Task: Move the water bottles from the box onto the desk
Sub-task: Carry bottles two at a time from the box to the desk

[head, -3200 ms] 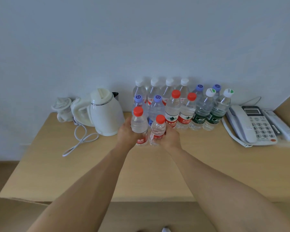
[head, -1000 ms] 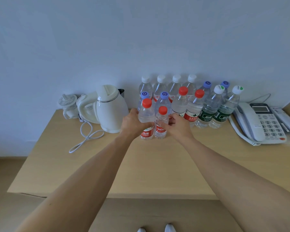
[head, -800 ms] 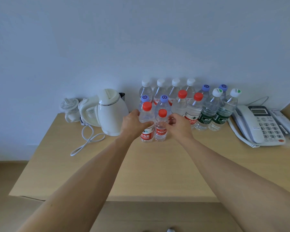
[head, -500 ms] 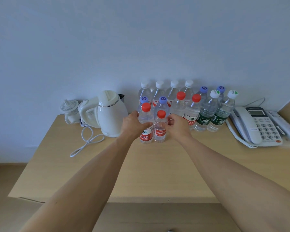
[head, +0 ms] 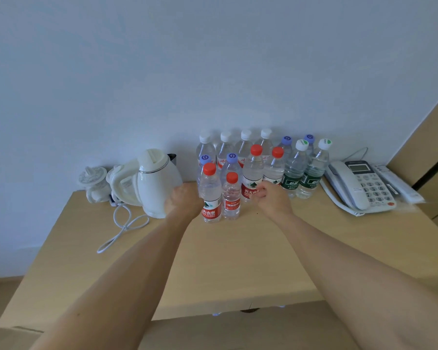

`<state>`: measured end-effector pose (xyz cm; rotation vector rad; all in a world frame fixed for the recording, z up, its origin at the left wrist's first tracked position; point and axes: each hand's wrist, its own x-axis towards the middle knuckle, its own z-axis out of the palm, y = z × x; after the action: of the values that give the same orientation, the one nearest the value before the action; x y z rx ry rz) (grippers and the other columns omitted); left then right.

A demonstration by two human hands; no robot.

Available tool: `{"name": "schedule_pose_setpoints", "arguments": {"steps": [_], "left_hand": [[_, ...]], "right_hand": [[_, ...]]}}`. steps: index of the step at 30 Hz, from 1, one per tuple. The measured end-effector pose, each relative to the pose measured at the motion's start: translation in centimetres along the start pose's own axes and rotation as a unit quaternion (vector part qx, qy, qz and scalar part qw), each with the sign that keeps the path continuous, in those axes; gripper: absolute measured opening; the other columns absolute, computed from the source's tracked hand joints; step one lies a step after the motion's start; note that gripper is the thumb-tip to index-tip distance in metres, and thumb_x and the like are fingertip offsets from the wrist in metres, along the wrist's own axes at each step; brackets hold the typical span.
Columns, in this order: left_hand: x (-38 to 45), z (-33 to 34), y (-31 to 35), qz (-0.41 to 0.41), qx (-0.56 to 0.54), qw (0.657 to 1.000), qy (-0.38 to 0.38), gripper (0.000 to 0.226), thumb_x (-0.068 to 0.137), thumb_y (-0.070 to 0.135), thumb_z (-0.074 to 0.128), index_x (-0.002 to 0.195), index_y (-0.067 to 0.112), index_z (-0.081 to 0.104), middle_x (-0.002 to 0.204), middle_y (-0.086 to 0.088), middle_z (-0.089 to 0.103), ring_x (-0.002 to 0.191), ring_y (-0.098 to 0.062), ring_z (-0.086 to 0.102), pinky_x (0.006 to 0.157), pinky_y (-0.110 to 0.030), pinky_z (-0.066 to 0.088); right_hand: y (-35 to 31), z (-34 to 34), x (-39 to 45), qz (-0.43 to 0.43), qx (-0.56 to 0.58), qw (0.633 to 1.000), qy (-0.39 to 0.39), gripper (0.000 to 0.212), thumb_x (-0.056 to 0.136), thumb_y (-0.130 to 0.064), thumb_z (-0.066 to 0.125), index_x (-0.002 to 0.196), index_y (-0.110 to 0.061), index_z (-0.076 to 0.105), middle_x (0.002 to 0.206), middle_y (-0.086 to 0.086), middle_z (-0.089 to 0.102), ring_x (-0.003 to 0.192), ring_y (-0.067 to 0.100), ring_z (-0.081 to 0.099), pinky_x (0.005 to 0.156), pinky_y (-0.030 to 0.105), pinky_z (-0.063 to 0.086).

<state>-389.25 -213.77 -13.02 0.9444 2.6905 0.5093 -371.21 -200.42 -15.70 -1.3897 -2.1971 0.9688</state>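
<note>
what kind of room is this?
Probably a hotel room or small office: a light wooden desk against a plain wall holds a white electric kettle, a corded desk phone, and rows of bottled water.

A single head-worn wide-angle view looks forward and down from standing height over the near edge of the wooden surface, facing a plain wall. Both forearms reach in from the bottom corners. Water bottles sit mid-frame at arm's reach, a kettle left, a telephone right.
</note>
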Motion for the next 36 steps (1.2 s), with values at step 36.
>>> {"name": "schedule_pose_setpoints", "arguments": {"steps": [36], "left_hand": [[-27.6,9.2,34.5,0.536,0.113,0.836,-0.042,0.044,0.099,0.043,0.048,0.135,0.019,0.056,0.132,-0.008,0.06,0.123,-0.031,0.052,0.097,-0.042,0.042]], "right_hand": [[19.4,-29.4,-25.1,0.217,-0.099,0.949,0.207,0.054,0.092,-0.056,0.054,0.133,-0.021,0.053,0.125,0.008,0.063,0.118,0.03,0.059,0.088,0.036,0.047]]}}
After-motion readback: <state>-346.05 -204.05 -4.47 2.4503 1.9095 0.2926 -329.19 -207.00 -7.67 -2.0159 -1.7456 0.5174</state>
